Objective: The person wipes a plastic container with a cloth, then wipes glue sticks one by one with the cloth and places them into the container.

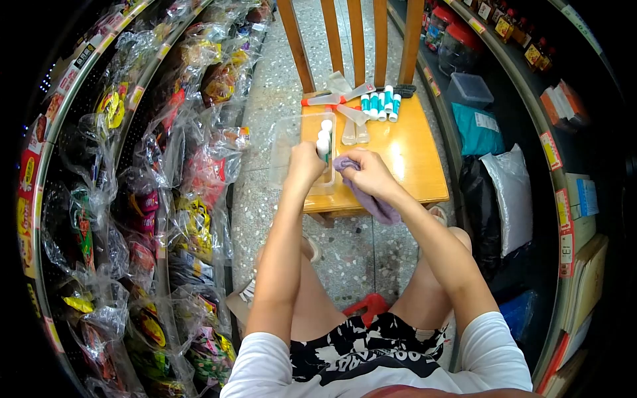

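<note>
My left hand (306, 164) is closed at the right side of a clear plastic box (282, 136), its fingers round a white glue stick (322, 147) that shows just above them. More white sticks (326, 125) stand beyond it in the box. To the right, my right hand (369, 174) grips a purple cloth (376, 204), which hangs down over the front edge of the wooden chair seat (415, 156). Farther back on the seat are several glue sticks (381, 104) with teal labels. Beside them lie translucent flat tubes (352, 114), some with red-orange ends.
A dark brush (405, 91) lies near the chair's back slats (356, 40). Shelves with bagged snacks (199, 225) line the left side. On the right shelf are plastic-wrapped packages (507, 199), a clear container (471, 89) and red-lidded jars (459, 50). A red stool (368, 306) shows below.
</note>
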Action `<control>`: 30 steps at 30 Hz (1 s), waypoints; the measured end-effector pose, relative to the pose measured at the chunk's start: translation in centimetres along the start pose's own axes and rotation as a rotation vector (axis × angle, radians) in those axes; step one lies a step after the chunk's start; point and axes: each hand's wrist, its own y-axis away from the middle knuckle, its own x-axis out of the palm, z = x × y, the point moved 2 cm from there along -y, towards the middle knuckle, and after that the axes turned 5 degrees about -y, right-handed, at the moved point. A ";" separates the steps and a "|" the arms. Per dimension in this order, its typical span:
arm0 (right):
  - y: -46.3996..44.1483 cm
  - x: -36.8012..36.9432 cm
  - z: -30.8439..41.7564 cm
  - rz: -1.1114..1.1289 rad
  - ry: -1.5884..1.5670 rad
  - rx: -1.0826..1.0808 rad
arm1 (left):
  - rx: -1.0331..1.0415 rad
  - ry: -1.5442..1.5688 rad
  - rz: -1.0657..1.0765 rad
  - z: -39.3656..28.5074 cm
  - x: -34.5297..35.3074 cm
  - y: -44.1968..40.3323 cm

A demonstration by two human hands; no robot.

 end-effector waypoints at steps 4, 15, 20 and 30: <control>0.1 0.2 0.4 0.003 0.032 -0.054 | 0.031 -0.016 -0.035 -0.5 0.5 -0.5; 0.2 0.1 0.2 0.008 0.084 -0.084 | -0.007 0.077 -0.016 0.4 1.3 -0.9; 0.4 0.1 0.3 0.004 0.089 -0.068 | -0.021 0.058 -0.030 0.5 1.3 -0.8; 0.7 0.2 0.5 -0.003 0.012 -0.064 | -0.027 0.576 0.324 2.3 3.6 -2.1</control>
